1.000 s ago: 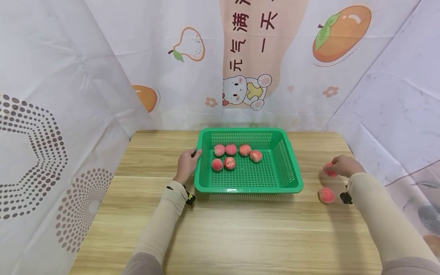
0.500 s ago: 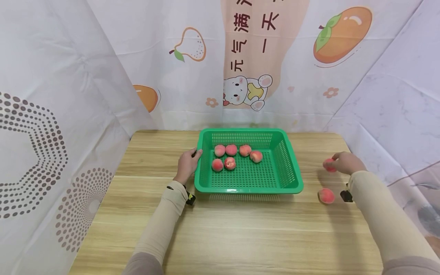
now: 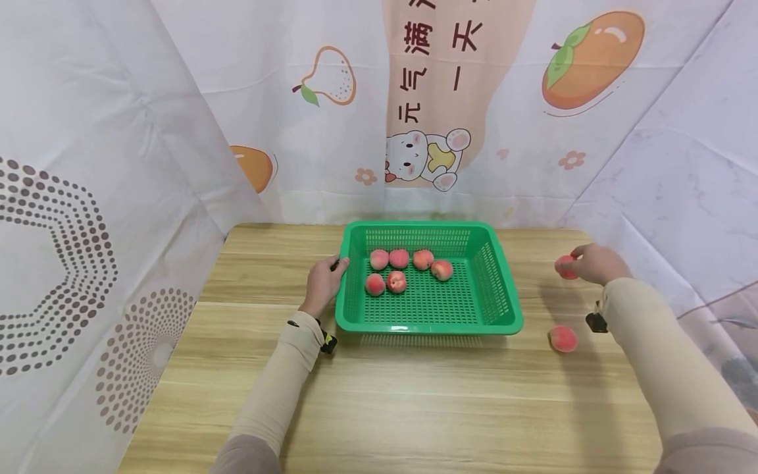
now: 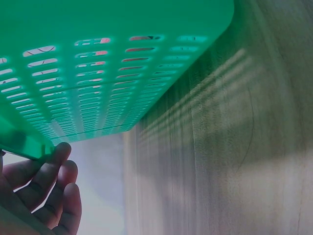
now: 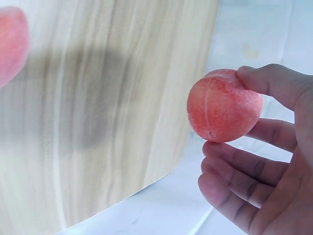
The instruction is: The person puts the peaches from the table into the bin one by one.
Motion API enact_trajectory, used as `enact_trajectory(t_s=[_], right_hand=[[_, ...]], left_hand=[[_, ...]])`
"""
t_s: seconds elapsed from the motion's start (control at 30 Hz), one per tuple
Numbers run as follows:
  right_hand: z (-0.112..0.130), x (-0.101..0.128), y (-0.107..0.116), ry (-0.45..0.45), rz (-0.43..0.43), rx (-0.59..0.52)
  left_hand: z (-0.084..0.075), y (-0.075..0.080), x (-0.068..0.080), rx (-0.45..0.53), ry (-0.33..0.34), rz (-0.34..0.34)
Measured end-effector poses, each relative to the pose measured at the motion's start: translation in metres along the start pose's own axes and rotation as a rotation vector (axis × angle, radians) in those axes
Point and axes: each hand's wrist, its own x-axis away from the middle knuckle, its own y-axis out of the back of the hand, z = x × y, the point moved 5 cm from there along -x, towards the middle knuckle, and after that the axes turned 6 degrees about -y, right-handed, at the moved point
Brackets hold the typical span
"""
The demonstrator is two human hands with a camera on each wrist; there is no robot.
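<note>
The right hand (image 3: 595, 263) is holding a peach (image 5: 224, 105) pinched between thumb and curled fingers, lifted above the wooden table (image 3: 385, 401), well to the right of the green basket (image 3: 500, 289). The left hand (image 3: 322, 283) is gripping the basket's left rim. Six peaches are lying in the basket; another peach (image 3: 562, 338) is lying on the table nearby.

Wooden table (image 3: 414, 395) backed by fruit-printed cloth (image 3: 450, 99).
</note>
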Motion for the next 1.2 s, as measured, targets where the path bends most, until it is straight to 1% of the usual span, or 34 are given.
enact_trajectory(t_s=[0.37,0.87,1.07,1.2], right_hand=[[0.021,0.002,0.014,0.025,-0.047,0.016],[0.031,0.001,0.027,0.026,-0.078,0.002],[0.033,0.0,0.034,0.047,-0.121,0.018],[0.032,0.002,0.041,0.034,-0.119,0.02]], left_hand=[[-0.003,0.002,0.001,0.003,-0.018,-0.003],[-0.002,0.001,0.002,0.019,-0.005,0.005],[-0.001,0.0,0.001,0.013,-0.001,0.006],[0.0,0.0,0.001,0.016,0.001,0.006]])
